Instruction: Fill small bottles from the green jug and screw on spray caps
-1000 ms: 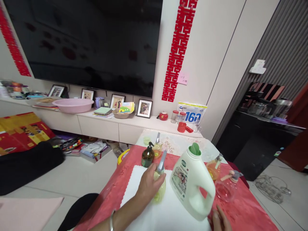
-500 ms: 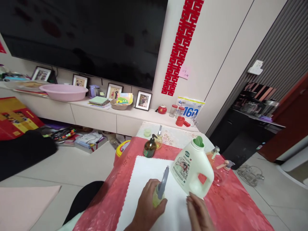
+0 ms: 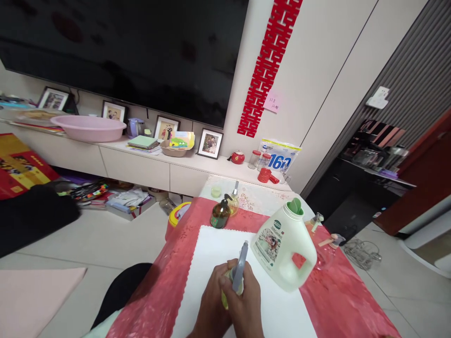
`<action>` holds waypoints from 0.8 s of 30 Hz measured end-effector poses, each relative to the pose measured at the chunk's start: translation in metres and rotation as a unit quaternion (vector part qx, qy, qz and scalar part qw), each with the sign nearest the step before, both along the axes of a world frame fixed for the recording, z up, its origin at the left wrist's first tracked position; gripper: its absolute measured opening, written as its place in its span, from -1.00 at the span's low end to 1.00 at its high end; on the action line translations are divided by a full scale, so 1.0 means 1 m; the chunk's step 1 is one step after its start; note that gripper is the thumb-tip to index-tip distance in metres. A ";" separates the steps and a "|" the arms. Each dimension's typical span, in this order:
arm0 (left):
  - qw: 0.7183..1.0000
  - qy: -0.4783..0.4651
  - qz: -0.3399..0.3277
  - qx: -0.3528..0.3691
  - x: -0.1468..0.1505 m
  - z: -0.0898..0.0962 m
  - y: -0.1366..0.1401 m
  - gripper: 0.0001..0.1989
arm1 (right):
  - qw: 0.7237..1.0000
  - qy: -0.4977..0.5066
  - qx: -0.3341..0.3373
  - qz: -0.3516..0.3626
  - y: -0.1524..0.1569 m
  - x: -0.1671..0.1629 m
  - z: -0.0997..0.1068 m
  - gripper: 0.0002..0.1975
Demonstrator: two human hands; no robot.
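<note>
My left hand point(image 3: 210, 301) is wrapped round a small clear pump bottle point(image 3: 224, 300) with yellowish liquid inside. Its long grey spout point(image 3: 241, 265) points up and away from me. My right hand point(image 3: 247, 300) closes round the neck and collar from the right, its thumb across the front. Fingers cover most of the bottle. Both hands are over a white scalloped mat point(image 3: 207, 249). Just to their right stands a pale green detergent jug point(image 3: 282, 270) with a green spout insert in its uncapped mouth. Beyond the mat is an amber pump bottle point(image 3: 219, 217).
Red plastic sheeting point(image 3: 338, 300) covers the table. Behind the jug are a clear spray bottle point(image 3: 314, 223) and another clear pump-topped container point(image 3: 329, 251). A small green cup point(image 3: 216, 191) sits at the far end. A low cabinet point(image 3: 141, 164) lines the wall.
My right hand has moved left from beside the jug's base and now grips the top of the pump bottle. My left hand keeps its hold on it.
</note>
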State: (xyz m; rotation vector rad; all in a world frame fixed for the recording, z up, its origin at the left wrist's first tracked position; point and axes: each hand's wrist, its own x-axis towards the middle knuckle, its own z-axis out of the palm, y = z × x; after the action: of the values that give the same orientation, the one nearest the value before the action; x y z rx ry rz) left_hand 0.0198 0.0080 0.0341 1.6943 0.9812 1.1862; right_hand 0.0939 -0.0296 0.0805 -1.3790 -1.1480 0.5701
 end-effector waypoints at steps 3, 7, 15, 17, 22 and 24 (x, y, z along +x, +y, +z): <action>1.000 0.004 0.005 0.002 0.001 -0.005 -0.003 -0.60 | 0.999 0.028 -0.040 0.025 0.003 0.004 0.002 -0.55; 1.000 0.000 0.004 -0.022 0.001 -0.015 -0.004 -0.54 | 0.996 0.002 -0.045 0.078 0.006 0.012 0.000 -0.53; 0.999 -0.041 -0.022 0.006 -0.001 -0.015 -0.004 -0.38 | 0.970 0.071 -0.033 0.231 0.007 0.032 0.017 -0.63; 0.999 -0.026 -0.018 0.015 0.001 -0.015 -0.004 -0.40 | 0.964 0.076 -0.037 0.252 0.007 0.035 0.018 -0.62; 1.000 -0.011 0.005 0.006 0.002 -0.019 -0.004 -0.47 | 0.992 0.020 0.021 0.126 0.006 0.033 0.008 -0.47; 1.000 -0.009 -0.004 0.003 -0.001 -0.014 -0.003 -0.45 | 0.996 0.013 0.036 0.074 0.005 0.029 0.002 -0.50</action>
State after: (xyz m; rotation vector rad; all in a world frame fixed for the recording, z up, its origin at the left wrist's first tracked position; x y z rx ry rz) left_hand 0.0190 0.0046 0.0204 1.6868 0.9600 1.1982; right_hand 0.1230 -0.0245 0.0826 -1.2280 -1.2452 0.6446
